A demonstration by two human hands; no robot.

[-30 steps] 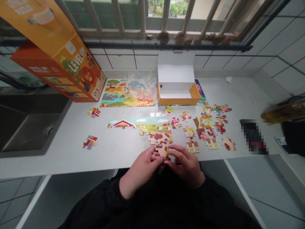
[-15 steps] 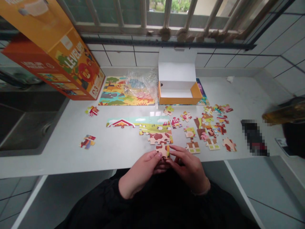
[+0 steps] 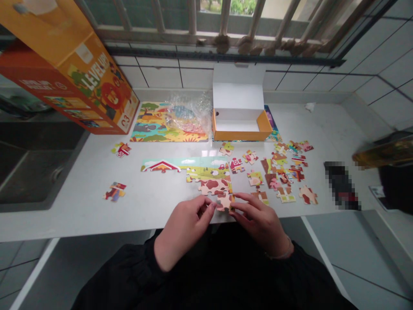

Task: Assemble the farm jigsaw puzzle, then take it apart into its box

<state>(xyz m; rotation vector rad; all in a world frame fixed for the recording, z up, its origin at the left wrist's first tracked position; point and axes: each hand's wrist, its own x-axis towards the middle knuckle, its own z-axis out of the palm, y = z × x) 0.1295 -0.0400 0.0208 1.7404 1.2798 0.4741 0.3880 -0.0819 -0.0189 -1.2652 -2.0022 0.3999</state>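
Observation:
A cow-patterned puzzle piece (image 3: 224, 201) lies just below the partly joined farm puzzle (image 3: 211, 174), near the counter's front edge. Fingers and thumb of my right hand (image 3: 258, 215) grip its right edge. My left hand (image 3: 185, 221) is curled beside the piece's left edge, thumb and forefinger pinched together. Whether anything sits between those fingertips is hidden. The joined part shows sky, a red roof, sheep and a brown-spotted cow body. Right of it lie a barn piece (image 3: 236, 164), a pale yellow-green piece (image 3: 255, 178) and a brown-spotted piece (image 3: 308, 195).
Loose pieces (image 3: 115, 191) also lie at the left. Behind stand an open orange box (image 3: 240, 134) and a tall puzzle carton (image 3: 109, 99). Crumpled plastic wrap (image 3: 190, 114) rests on an animal picture board (image 3: 148, 129). A blurred dark object (image 3: 342, 185) lies right; a sink (image 3: 38, 163) is left.
The cow-patterned piece has turned and now lies against the lower edge of the joined puzzle. My left hand has drawn back slightly left from it; my right fingers stay at its right edge.

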